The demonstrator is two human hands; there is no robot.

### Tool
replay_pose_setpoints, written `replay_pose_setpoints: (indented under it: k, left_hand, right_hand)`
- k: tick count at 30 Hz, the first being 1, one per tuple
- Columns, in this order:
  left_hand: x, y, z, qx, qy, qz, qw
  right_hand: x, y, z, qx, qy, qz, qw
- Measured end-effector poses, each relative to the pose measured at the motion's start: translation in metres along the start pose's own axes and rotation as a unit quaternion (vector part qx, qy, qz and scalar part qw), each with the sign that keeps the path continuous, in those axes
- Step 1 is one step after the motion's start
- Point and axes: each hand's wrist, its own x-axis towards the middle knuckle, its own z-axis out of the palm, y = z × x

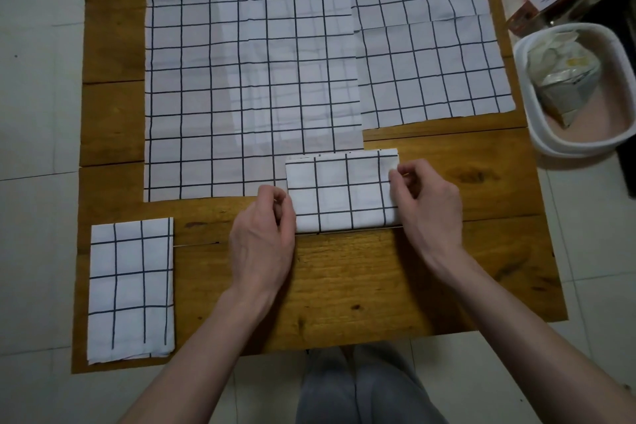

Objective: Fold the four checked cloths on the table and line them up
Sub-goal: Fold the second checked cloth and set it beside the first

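Note:
A folded white cloth with black checks (pixel 340 193) lies near the middle of the wooden table (pixel 378 279). My left hand (pixel 263 241) pinches its left edge and my right hand (pixel 426 203) pinches its right edge. Another folded checked cloth (pixel 130 289) rests at the table's front left corner. A large checked cloth (pixel 247 62) is spread flat over the table's far half. A smaller unfolded checked cloth (pixel 426 38) lies to its right, partly under the large one's edge.
A white tub (pixel 537 134) holding crumpled packaging stands on the tiled floor right of the table. Red and dark items sit behind it. My grey-trousered knees (pixel 358 389) show below the table's front edge.

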Motion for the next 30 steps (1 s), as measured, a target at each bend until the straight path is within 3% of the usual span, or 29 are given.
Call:
replay_pose_setpoints:
  k: [7,15,21,25,30]
  left_hand:
    - [0.003,0.003,0.001,0.052,-0.006,0.034,0.998]
    - [0.004,0.006,0.006,0.079,-0.001,0.035,0.996]
    - [0.004,0.009,0.009,0.082,0.011,0.020,0.996]
    - [0.003,0.011,0.010,0.081,0.025,0.011,0.996]
    - [-0.016,0.008,0.013,0.074,0.036,0.044,0.996]
  right_hand:
    - [0.005,-0.002,0.002,-0.026,-0.005,-0.012,1.000]
    - [-0.010,0.000,-0.001,-0.137,0.068,-0.161,0.975]
    - [-0.051,-0.010,0.018,-0.192,-0.086,-0.326,0.922]
    - [-0.064,-0.002,0.031,-0.275,-0.187,-0.308,0.892]
    - [-0.063,0.005,0.035,-0.314,-0.210,-0.296,0.877]
